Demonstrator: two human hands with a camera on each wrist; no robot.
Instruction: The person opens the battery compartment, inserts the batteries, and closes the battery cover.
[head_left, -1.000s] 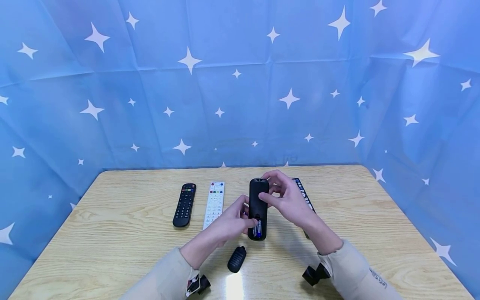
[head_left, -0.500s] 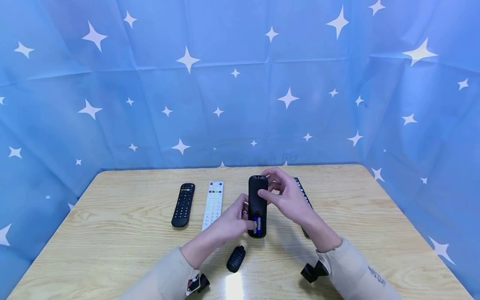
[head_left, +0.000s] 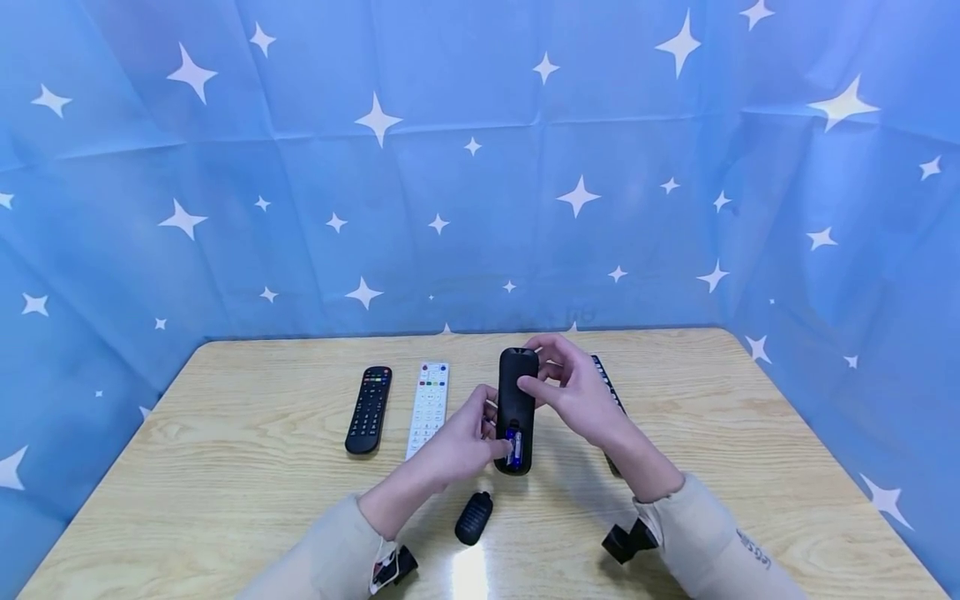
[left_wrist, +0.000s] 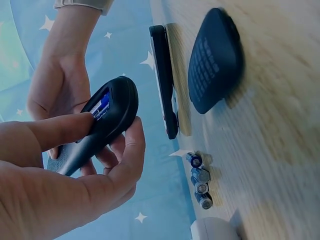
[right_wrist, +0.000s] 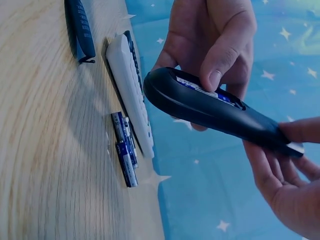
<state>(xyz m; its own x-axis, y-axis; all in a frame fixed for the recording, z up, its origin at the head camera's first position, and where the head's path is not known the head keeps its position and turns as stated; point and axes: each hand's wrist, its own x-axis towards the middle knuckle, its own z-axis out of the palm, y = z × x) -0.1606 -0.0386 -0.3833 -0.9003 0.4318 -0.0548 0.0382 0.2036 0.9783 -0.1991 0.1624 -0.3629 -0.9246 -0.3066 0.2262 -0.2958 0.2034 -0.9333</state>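
Note:
A black remote control [head_left: 516, 402] is held up above the table, its back facing me and its battery compartment uncovered at the lower end. Blue batteries [head_left: 514, 450] lie inside that compartment. My left hand [head_left: 463, 442] grips the lower part, fingers behind it and thumb pressed on the batteries, as the right wrist view shows. Higher up, my right hand [head_left: 576, 402] pinches the remote between thumb and fingers. The loose black battery cover [head_left: 474, 518] lies on the table below, with fine print on its upturned face [left_wrist: 215, 62].
To the left lie another black remote [head_left: 368, 411] and a white remote [head_left: 429, 404]. A dark remote [head_left: 609, 385] is partly hidden behind my right arm. Several loose batteries [right_wrist: 125, 150] rest on the wooden table [head_left: 247, 433]. A blue star-patterned curtain [head_left: 480, 250] stands behind.
The held remote has risen slightly, both hands moving with it. The left thumb has shifted a little toward the compartment's left side, and more of the batteries shows.

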